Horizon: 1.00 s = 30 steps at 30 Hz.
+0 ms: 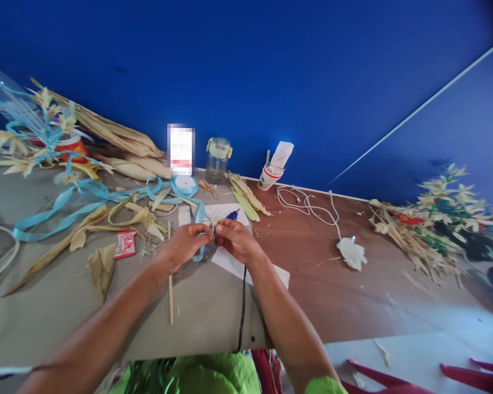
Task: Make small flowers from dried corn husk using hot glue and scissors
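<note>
My left hand and my right hand meet over the table's middle, fingers pinched together. Between them they hold a light blue ribbon that runs back to a ribbon spool. A small pale husk piece shows at my fingertips. A blue-tipped tool lies on white paper just behind my right hand. A thin wooden stick lies below my left hand.
Dried corn husks and loose blue ribbon cover the left. A glass jar, a cup, a white cable and a husk flower bouquet stand behind and right. A red packet lies left.
</note>
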### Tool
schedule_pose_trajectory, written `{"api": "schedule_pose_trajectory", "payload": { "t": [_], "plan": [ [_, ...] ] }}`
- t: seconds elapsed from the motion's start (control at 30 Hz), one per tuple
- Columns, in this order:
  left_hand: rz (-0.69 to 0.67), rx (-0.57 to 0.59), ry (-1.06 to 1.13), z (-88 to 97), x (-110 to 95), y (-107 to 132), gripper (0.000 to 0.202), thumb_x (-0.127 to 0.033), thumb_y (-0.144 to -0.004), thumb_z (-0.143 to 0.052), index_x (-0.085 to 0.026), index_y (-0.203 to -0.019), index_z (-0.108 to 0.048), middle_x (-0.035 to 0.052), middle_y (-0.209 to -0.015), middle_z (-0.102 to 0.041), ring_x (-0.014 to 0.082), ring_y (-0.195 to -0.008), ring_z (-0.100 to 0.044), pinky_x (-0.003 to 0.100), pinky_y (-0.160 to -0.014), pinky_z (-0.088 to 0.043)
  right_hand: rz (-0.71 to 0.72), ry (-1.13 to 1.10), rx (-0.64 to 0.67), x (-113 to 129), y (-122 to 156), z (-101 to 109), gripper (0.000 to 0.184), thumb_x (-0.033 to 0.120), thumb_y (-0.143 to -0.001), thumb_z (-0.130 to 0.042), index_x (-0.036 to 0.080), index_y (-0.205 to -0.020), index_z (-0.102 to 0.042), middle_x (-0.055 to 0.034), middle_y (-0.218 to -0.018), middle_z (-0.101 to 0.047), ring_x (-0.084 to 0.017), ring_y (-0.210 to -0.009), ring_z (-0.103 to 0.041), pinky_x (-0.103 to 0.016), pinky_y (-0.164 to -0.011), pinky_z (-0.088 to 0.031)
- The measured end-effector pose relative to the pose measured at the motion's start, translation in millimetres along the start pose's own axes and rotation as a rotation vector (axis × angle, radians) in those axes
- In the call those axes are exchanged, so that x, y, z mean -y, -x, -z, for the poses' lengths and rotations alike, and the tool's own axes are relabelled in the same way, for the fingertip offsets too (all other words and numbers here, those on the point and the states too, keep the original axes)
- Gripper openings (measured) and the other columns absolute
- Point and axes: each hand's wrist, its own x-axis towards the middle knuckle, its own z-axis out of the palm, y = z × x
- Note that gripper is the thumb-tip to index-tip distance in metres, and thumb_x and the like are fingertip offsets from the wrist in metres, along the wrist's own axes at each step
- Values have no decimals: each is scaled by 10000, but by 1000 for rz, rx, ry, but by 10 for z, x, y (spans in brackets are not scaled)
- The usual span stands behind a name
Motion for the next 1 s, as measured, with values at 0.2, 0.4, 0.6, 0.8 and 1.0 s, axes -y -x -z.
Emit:
{"api": "schedule_pose_trajectory", "payload": {
  "t": [0.2,0.4,0.6,0.8,1.0],
  "plan": [
    [91,159,252,30,-15,-11,234,-318,-620,-672,-143,-638,-517,-98,-478,-285,27,-402,-157,207,-421,-98,-7,-172,103,20,14,34,247,315,-584,-792,151,-648,-618,36,-547,-534,-68,-515,-413,-224,-543,-339],
    [75,125,124,-10,1,-7,202,-329,-653,-637,-150,-681,-550,-93,-452,-300,48,-406,-213,214,-423,-124,-3,-152,14,-26,-13,7,278,277,-528,-816,158,-620,-582,55,-524,-511,-66,-496,-405,-220,-516,-311],
    [-89,22,-110,-32,27,-13,127,-266,-668,-604,-145,-682,-639,-23,-591,-533,89,-530,-414,210,-500,-299,80,2,-190,-100,-44,-56,307,272,-528,-802,170,-564,-515,76,-481,-484,-63,-465,-379,-225,-496,-271],
    [50,136,141,17,44,-30,226,-358,-664,-644,-144,-679,-573,-73,-498,-360,44,-411,-225,209,-423,-158,-17,-73,-2,-71,-28,-4,284,320,-546,-805,153,-671,-613,57,-506,-523,-70,-476,-418,-229,-518,-308],
    [93,191,231,29,-30,2,260,-339,-626,-683,-139,-637,-518,-92,-487,-271,28,-414,-165,213,-424,-103,-43,-193,0,-66,-24,22,319,254,-449,-852,170,-659,-626,35,-594,-609,-87,-525,-487,-232,-549,-352]
  ]
}}
